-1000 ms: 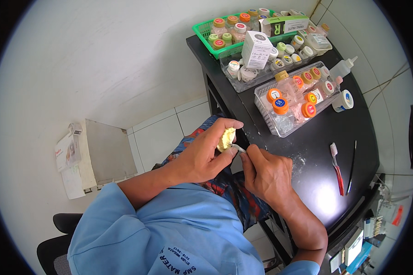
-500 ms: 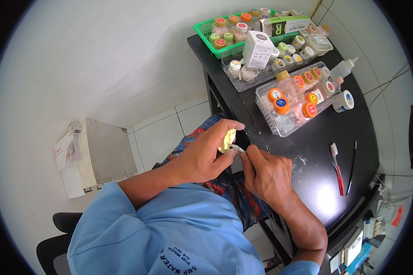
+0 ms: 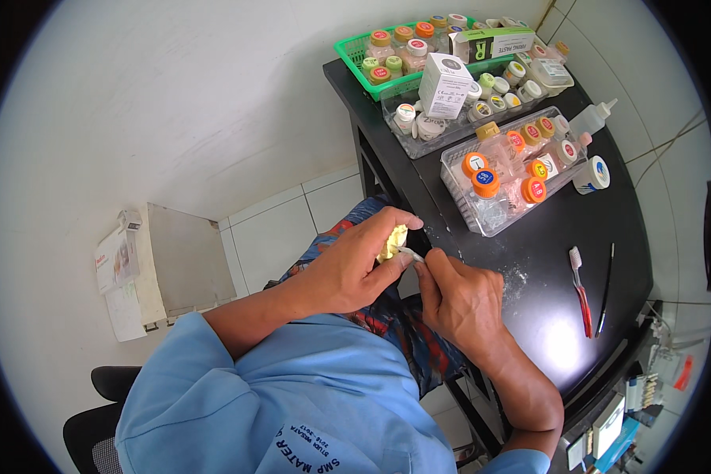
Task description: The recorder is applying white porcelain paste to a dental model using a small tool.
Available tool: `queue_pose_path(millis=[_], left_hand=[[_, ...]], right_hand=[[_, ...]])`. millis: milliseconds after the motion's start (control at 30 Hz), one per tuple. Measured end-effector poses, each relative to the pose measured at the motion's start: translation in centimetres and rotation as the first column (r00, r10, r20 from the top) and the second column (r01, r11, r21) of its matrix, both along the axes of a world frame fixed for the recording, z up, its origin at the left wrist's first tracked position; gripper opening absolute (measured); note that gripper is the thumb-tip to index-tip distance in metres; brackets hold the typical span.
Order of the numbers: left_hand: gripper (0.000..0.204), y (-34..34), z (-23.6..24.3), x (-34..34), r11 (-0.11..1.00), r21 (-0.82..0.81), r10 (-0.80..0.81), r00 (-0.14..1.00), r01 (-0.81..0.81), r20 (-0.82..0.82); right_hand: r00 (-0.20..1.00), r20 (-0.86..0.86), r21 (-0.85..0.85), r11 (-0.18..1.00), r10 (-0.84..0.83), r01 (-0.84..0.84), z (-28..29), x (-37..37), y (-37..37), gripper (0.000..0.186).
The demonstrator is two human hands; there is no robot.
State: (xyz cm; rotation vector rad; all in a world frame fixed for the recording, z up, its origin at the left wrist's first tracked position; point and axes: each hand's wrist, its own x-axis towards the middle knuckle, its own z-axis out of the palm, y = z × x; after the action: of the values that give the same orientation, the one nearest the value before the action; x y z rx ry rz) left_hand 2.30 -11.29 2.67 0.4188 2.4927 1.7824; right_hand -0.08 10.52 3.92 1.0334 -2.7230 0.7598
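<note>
A small pale-yellow, irregular piece [image 3: 393, 242], like a lump of dental plaster, is gripped between the thumb and fingers of my left hand [image 3: 344, 265]. My right hand [image 3: 464, 299] is closed around a slim tool whose pale metal-looking blade [image 3: 411, 254] reaches to the yellow piece. The tool's tip meets the lump's lower right side, close to my left thumb. Its handle is hidden inside my right fist. Both hands are over my lap, beside the edge of the black table [image 3: 482, 257].
On the table stand a green basket [image 3: 363, 77], a clear tray [image 3: 419, 146] and a clear basket [image 3: 482, 225] of capped jars. A white tub [image 3: 591, 175], a red-handled toothbrush [image 3: 581, 292] and a thin black stick [image 3: 607, 288] lie to the right. White powder [image 3: 516, 280] dusts the tabletop.
The yellow piece has turned slightly in my left hand, and the tool's blade has shifted a little to the right. Everything else stays put.
</note>
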Motion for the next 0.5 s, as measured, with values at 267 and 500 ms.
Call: queue_pose_path(millis=[267,500], left_hand=[[0.041,0.05,0.06,0.15,0.999,0.033,-0.008,0.999,0.006,0.046],[0.043,0.23,-0.5,0.18,0.998,0.061,-0.012,0.999,0.009,0.048]], right_hand=[[1.0,0.015,-0.025,1.0,0.013,-0.013,0.19,-0.09,0.03,0.024],[1.0,0.021,-0.019,1.0,0.018,-0.018,0.24,-0.05,0.09,0.024]])
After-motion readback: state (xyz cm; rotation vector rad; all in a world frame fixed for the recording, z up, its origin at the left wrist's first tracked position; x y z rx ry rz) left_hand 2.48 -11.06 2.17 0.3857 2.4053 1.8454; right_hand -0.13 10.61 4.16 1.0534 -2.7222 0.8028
